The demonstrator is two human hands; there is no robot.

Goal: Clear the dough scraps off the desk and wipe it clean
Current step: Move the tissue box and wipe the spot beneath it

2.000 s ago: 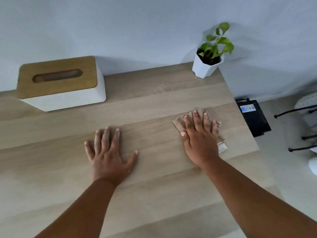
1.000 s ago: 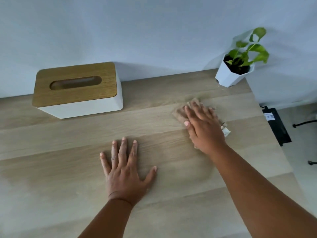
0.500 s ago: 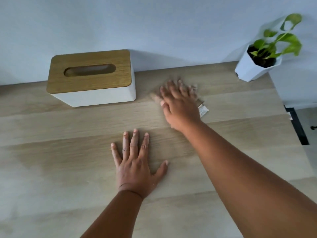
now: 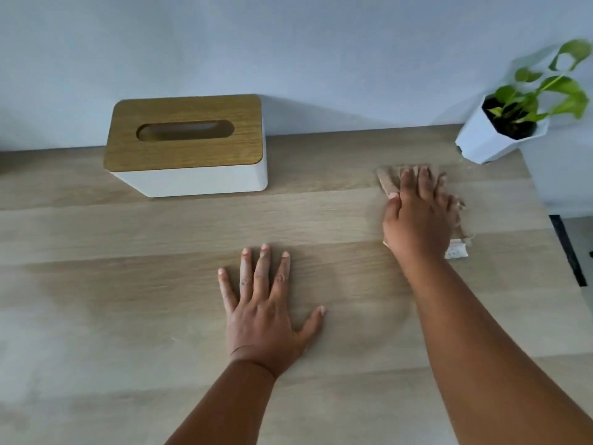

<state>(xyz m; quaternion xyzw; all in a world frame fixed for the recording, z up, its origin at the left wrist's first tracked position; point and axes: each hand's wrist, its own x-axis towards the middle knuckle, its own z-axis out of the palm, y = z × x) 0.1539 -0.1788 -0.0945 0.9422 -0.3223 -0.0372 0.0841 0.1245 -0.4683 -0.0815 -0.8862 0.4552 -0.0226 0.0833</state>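
The right hand (image 4: 417, 220) lies flat on a beige cloth (image 4: 386, 183) near the far right corner of the desk (image 4: 128, 316); its fingers (image 4: 423, 181) are stretched out straight and press the cloth down onto the wood, not curled round it; the cloth shows past the fingertips on the far side and along the thumb side, and a small white tag (image 4: 455, 252) sticks out from under the hand on the side toward the right edge, blurred so that its print cannot be read. The left hand (image 4: 263, 316) rests palm down near the middle of the desk, toward the near edge; its fingers (image 4: 261, 271) are spread and straight, the thumb held out to the side, and it holds nothing. The two hands are well apart. No dough scraps can be made out on the light wood surface; a faint darker patch lies between the hands.

A tissue box (image 4: 189, 149) with white sides and a wooden lid with an oval slot stands against the far edge, left of the middle; a white faceted pot (image 4: 487, 139) with a green-leaved plant (image 4: 552, 88) stands at the far right corner, near the cloth but apart from it; a pale wall (image 4: 288, 53) rises behind the far edge; a dark object (image 4: 571, 252) on the floor shows past the right edge, too cut off to identify.
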